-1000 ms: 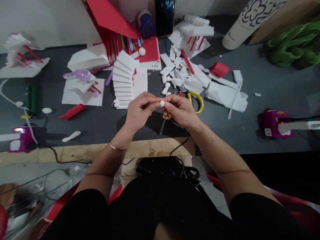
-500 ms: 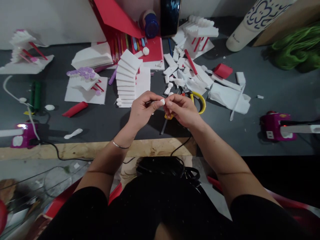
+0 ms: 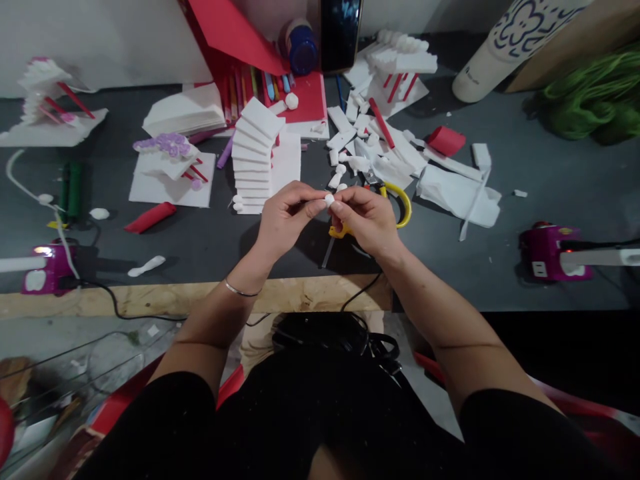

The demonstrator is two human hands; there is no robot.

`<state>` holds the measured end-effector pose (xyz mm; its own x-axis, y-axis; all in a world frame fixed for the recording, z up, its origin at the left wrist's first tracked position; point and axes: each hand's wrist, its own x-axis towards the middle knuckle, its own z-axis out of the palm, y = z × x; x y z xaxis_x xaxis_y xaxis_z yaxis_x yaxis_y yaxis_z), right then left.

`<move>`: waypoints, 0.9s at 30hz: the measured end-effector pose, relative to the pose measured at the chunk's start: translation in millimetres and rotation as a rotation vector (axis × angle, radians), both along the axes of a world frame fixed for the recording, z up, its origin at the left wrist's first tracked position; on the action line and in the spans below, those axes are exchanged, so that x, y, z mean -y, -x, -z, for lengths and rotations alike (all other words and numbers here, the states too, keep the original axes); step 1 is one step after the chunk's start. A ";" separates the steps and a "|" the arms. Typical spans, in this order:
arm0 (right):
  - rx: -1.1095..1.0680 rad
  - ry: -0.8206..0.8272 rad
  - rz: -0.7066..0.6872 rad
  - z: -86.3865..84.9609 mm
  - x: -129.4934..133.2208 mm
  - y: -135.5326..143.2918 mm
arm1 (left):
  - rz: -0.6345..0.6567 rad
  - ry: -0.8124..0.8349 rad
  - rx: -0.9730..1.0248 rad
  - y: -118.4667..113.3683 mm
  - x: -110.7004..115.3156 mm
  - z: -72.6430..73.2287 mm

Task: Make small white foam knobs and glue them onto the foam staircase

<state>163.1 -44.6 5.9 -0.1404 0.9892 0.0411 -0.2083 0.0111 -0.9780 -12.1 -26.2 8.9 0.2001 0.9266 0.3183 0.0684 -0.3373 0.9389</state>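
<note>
My left hand (image 3: 286, 220) and my right hand (image 3: 369, 219) meet over the front part of the table. Both are closed in a pinch on a small white piece (image 3: 329, 200), rounded and soft-looking; its material I cannot make out. Under and beside my right hand lie yellow-handled scissors (image 3: 406, 204), partly hidden by it. Just beyond my left hand stands a fan of white steps (image 3: 251, 175), with small white lumps at its lower left corner. Past my right hand is a heap of white scraps (image 3: 350, 127) with a red stick (image 3: 381, 123) across it.
Small white models on red sticks stand at the back right (image 3: 405, 63), left (image 3: 173, 160) and far left (image 3: 50, 100). A phone (image 3: 340, 33), blue-lidded jar (image 3: 303, 50), tall white bottle (image 3: 493, 57) and green yarn (image 3: 595, 93) line the back. Purple power sockets (image 3: 555, 252) sit at both sides.
My right fingertips have come in against the white piece, which has shifted slightly right and now sits between both pinches. The things on the table lie as before.
</note>
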 end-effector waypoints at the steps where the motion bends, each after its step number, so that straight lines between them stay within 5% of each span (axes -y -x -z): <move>1: -0.011 0.003 -0.002 0.2 -0.3 -0.1 | -0.001 -0.002 -0.007 0.5 0.1 -0.6; 27: -0.240 0.187 -0.303 2.4 -1.9 -2.0 | 0.054 -0.114 -0.124 8.2 2.7 -11.0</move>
